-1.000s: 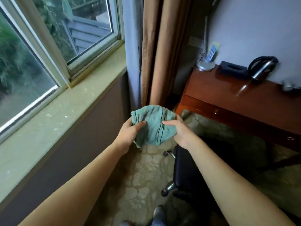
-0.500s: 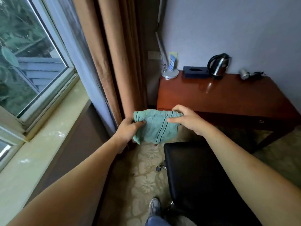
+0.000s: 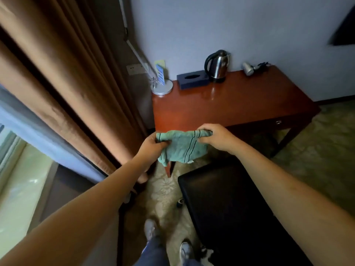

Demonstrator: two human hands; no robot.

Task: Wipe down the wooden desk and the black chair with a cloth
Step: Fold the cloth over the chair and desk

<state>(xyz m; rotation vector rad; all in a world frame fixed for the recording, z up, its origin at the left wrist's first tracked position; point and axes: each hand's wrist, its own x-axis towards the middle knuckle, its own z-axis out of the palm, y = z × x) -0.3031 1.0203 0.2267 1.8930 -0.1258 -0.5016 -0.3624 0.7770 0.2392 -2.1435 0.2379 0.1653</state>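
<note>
Since a moment ago the window has slid almost out of view and the wooden desk (image 3: pixel 230 104) now sits square ahead of me, with the black chair (image 3: pixel 230 204) below my arms. I hold the green cloth (image 3: pixel 182 145) stretched between both hands in the air, just in front of the desk's near edge and above the chair's front corner, touching neither surface. My left hand (image 3: pixel 151 144) grips the cloth's left end with thumb and curled fingers bunched into the fabric. My right hand (image 3: pixel 215 137) clasps the upper right corner, fingers folded over it. The rest of the cloth, marked with thin dark stripes, hangs loose below my knuckles.

Along the back of the desk, against the wall, stand a lamp base (image 3: pixel 162 87) at the left corner, a dark tissue box (image 3: pixel 192 79), a steel kettle (image 3: pixel 218 66) just beside the box, and a small silver object (image 3: pixel 249 68) farther right that is too blurred to identify. Tan curtains (image 3: pixel 63 83) fall at my left. My shoes (image 3: pixel 149 230) rest on patterned carpet (image 3: pixel 165 192) beside the chair.
</note>
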